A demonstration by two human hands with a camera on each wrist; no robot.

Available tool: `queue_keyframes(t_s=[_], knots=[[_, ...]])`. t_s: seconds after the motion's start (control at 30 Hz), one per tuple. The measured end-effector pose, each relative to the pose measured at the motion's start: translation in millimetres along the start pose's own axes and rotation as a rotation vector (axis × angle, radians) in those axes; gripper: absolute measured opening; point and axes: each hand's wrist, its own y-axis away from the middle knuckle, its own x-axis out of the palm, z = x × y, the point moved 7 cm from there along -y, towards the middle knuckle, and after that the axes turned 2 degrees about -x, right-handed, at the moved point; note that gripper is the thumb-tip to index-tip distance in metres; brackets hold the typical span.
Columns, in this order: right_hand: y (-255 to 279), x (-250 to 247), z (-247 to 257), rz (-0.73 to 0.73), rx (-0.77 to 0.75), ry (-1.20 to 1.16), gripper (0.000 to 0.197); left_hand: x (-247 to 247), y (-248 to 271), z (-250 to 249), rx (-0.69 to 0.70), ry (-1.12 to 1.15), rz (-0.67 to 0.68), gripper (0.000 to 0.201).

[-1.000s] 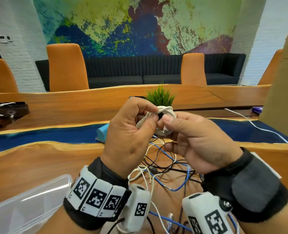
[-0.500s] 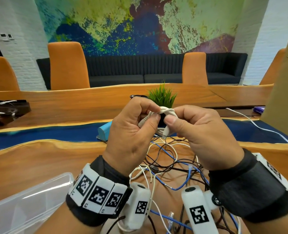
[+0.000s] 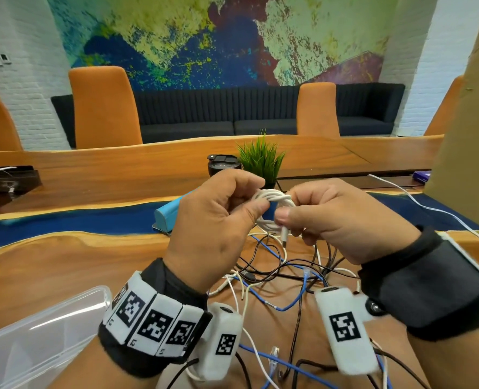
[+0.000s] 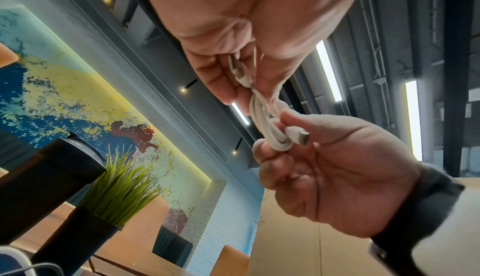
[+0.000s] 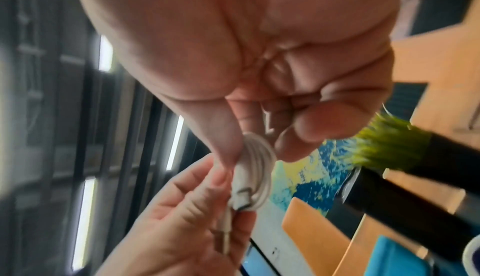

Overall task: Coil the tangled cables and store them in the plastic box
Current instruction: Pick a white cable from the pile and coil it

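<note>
A small coiled white cable (image 3: 273, 204) is held up between both hands above the table. My left hand (image 3: 218, 220) pinches its left side, with one plug lying against the palm (image 4: 240, 72). My right hand (image 3: 331, 217) pinches the right side, thumb on the coil (image 5: 255, 165); the other plug (image 4: 298, 135) sticks out by its fingers. Below the hands lies a tangle of white, black and blue cables (image 3: 294, 279) on the wooden table. The clear plastic box (image 3: 36, 341) sits at the lower left.
A potted green plant (image 3: 260, 158) and a dark cup (image 3: 223, 165) stand just behind the hands. A light blue object (image 3: 168, 217) lies on the blue strip. A cardboard panel (image 3: 468, 136) rises at the right, with a white cable (image 3: 429, 209) running past it.
The hands have shifted slightly right and lowered a little with the coil. My right hand has turned, and its thumb now presses on the coil's side.
</note>
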Motion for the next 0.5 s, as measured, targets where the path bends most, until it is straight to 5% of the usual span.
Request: queue_keyframes(t_s=[0.23, 0.5], knots=[[0, -7, 10, -0.186, -0.069, 0.033, 0.004, -6, -4, 16, -0.210, 0.119, 0.034, 0.021], [17, -76, -7, -0.361, 0.102, -0.080, 0.016, -18, -8, 8, -0.205, 0.069, 0.075, 0.014]])
